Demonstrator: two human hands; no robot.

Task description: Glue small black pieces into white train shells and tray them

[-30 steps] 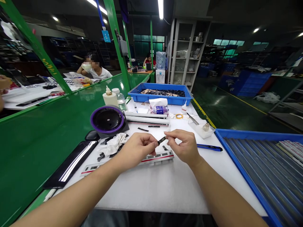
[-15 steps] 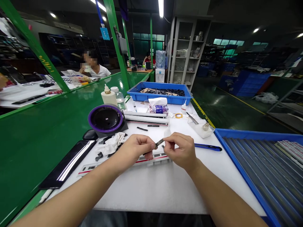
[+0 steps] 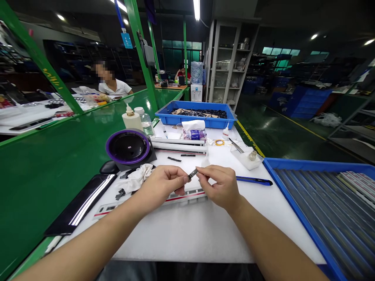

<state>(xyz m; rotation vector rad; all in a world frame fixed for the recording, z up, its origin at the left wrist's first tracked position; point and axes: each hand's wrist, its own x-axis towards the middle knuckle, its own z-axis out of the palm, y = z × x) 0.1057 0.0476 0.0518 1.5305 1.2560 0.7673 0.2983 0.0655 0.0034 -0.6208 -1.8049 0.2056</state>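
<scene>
Over the white table, my left hand (image 3: 165, 182) pinches a small dark strip (image 3: 193, 173) between thumb and fingers. My right hand (image 3: 220, 184) has its thumb and fingertips closed at the strip's upper right end. Part of the strip is hidden by the fingers, and its fine detail is too small to make out. Beneath both hands lies a long white panel with a red stripe and windows (image 3: 181, 197), like a model train side. Two similar dark strips (image 3: 174, 159) rest farther back on the table.
To the left are a purple-rimmed black bowl (image 3: 128, 147), a white cloth (image 3: 139, 177) and a glossy black panel (image 3: 80, 205). On the right lie a blue cutter (image 3: 254, 180), a clear tray (image 3: 249, 159) and a blue crate (image 3: 319, 210). Another blue crate (image 3: 195, 121) holds dark pieces behind.
My right fingertips have closed in on the strip's end, and the strip shows more plainly between the hands. The view has shifted slightly. A co-worker at left has lowered a hand from the face.
</scene>
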